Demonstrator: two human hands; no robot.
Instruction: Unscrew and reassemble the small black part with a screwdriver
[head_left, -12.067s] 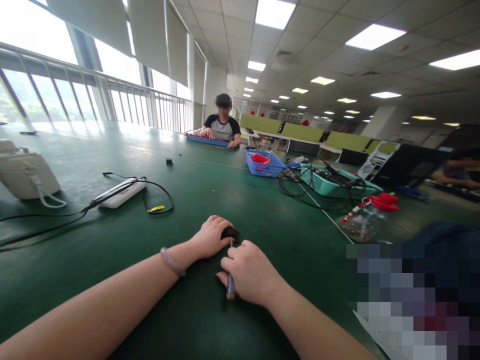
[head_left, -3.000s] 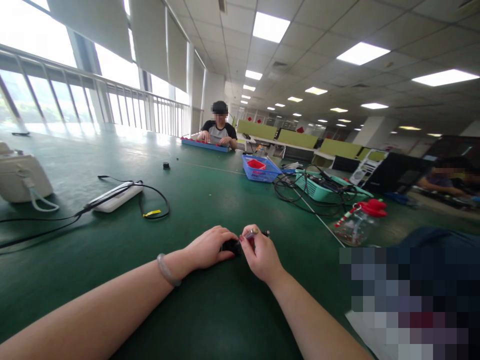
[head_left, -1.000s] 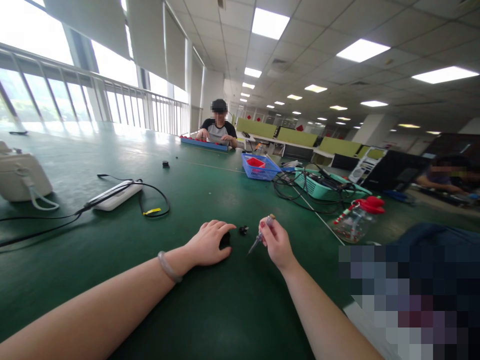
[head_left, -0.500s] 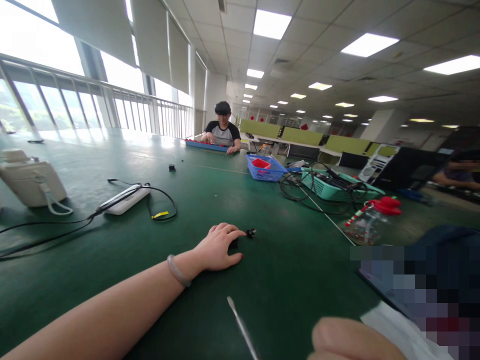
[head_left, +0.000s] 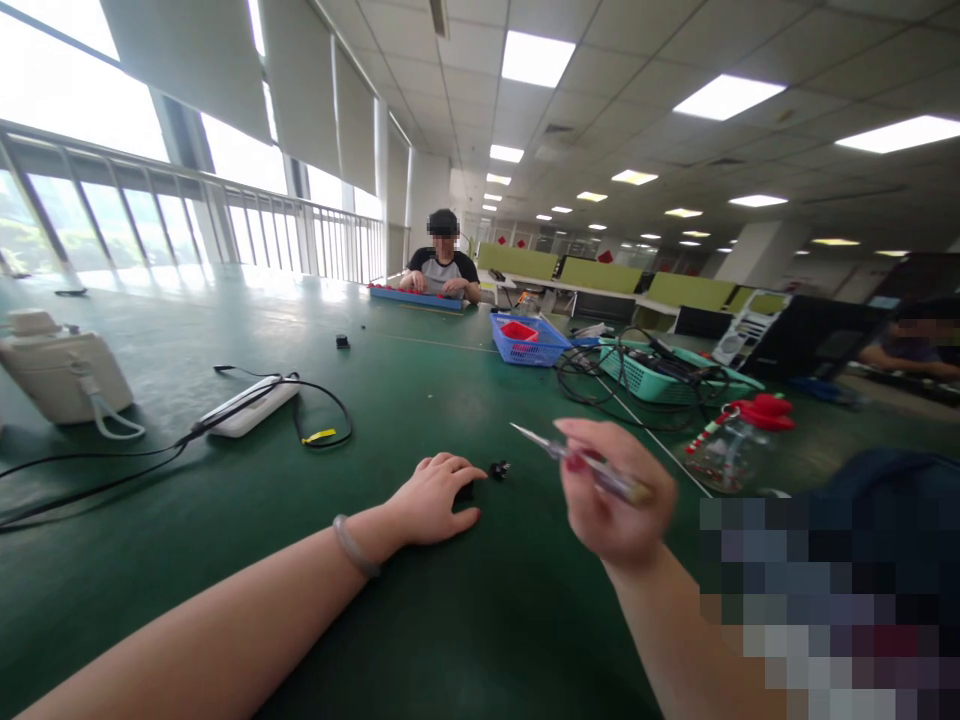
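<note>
My left hand (head_left: pixel 436 498) lies on the green table with its fingers bent over a black part (head_left: pixel 465 491), mostly hidden under the palm; it holds the part against the tabletop. Just past the index fingertip is a small black piece with a shiny metal end (head_left: pixel 499 470). Raised above the table to the right, my right hand (head_left: pixel 619 495) grips a slim screwdriver (head_left: pixel 600 474) by its clear handle. The metal shaft points left, its tip in the air above the small black piece and apart from it.
A white power bank (head_left: pixel 253 405) with black cables and a cream case (head_left: pixel 64 370) lie left. Farther off stand a blue basket (head_left: pixel 529 347), a green basket (head_left: pixel 645 375) with cables, and a red-lidded jar (head_left: pixel 739 450). Across the table, a person (head_left: pixel 442 265) works at a blue tray (head_left: pixel 416 298).
My right hand has come up from the bottom edge, bringing the screwdriver above the table and turning its tip to the left. My left hand stays almost in place.
</note>
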